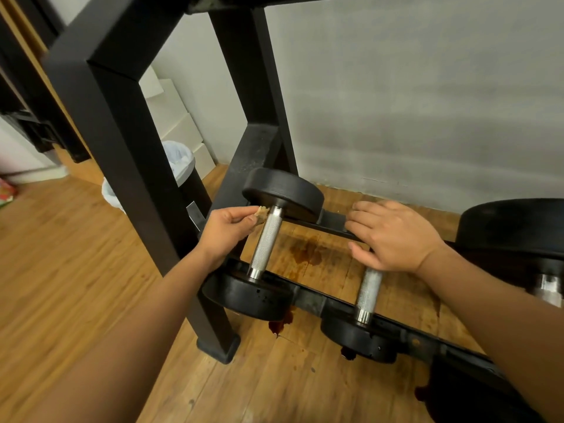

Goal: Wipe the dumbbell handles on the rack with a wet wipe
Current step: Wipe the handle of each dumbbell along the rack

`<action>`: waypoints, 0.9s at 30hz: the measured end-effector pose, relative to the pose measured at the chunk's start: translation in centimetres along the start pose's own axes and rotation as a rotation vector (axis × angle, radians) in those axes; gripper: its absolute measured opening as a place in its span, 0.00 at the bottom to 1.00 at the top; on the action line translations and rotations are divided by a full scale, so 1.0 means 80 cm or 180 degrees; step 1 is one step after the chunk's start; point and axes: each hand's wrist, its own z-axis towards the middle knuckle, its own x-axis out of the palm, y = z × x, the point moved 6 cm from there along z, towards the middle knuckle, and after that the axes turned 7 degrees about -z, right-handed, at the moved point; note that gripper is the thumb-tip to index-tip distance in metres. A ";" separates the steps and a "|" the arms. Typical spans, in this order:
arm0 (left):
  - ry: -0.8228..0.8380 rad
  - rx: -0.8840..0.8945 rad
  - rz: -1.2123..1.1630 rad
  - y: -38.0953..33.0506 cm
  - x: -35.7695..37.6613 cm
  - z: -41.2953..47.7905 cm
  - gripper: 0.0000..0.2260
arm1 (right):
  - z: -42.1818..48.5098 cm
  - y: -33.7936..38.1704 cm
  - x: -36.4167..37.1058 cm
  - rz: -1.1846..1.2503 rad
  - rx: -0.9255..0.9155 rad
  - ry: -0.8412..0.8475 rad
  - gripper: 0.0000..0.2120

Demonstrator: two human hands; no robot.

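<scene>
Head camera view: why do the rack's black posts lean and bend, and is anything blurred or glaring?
Head view: the wide-angle lens bows the rack posts towards the edges; the light is soft and even; small highlights sit on the knurled steel handle.

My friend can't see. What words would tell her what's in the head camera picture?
A person's left hand pinches a crumpled wipe at the far end of a dumbbell's metal handle on a low black rack. Their right hand rests over the next dumbbell's handle, above a stained wooden floor.
</scene>
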 end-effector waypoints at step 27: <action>0.0068 -0.0747 -0.0966 0.030 0.016 0.028 0.14 | -0.002 0.000 0.004 -0.0062 -0.0002 -0.0339 0.21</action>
